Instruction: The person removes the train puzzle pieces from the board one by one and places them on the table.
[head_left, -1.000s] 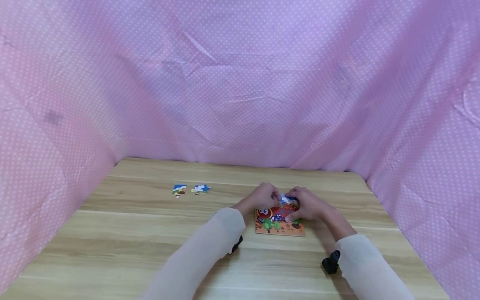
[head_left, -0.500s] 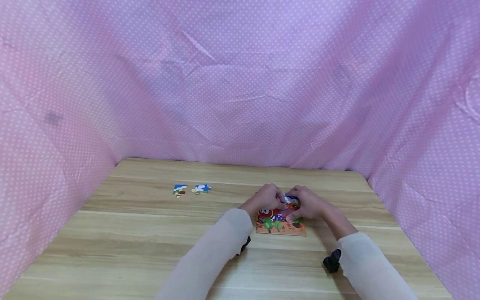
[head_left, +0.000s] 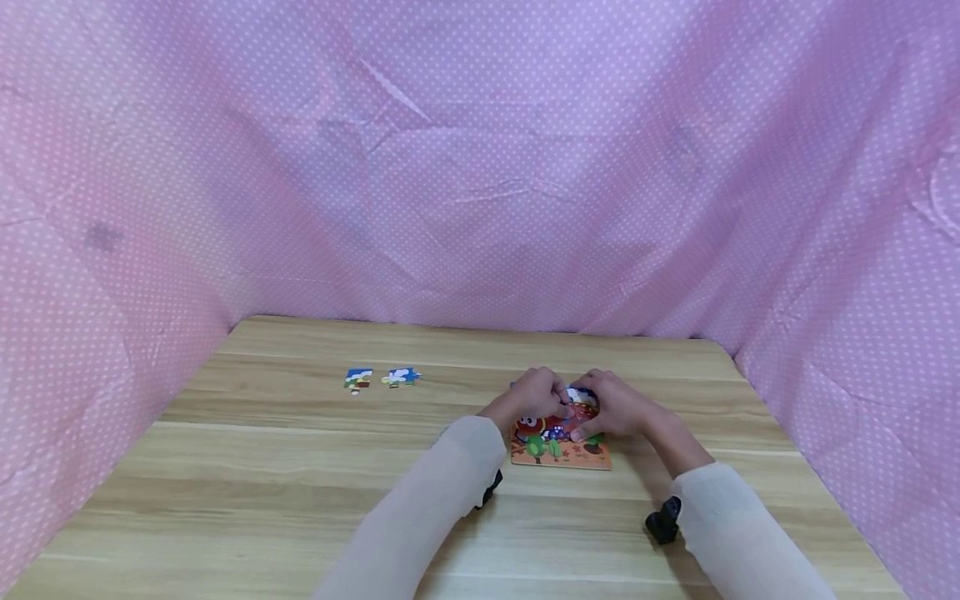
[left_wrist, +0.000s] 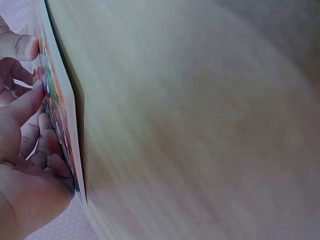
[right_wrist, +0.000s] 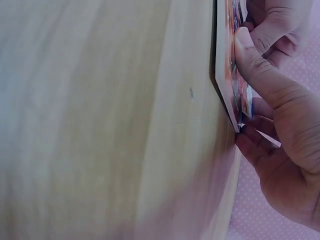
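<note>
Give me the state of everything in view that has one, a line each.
Puzzle: picture side up on the table, partly covered by the hands.
Left loose piece: picture side up, apart from the puzzle.
Right loose piece: likewise.
Left hand: fingers bent, touching the puzzle; any held piece is hidden.
Right hand: gripping the puzzle, thumb on its face.
Pink cloth: hanging, creased.

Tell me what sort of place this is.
Probably a curtained-off tabletop work area: pink dotted cloth hangs behind and beside a wooden table, and a jigsaw puzzle lies on it.
</note>
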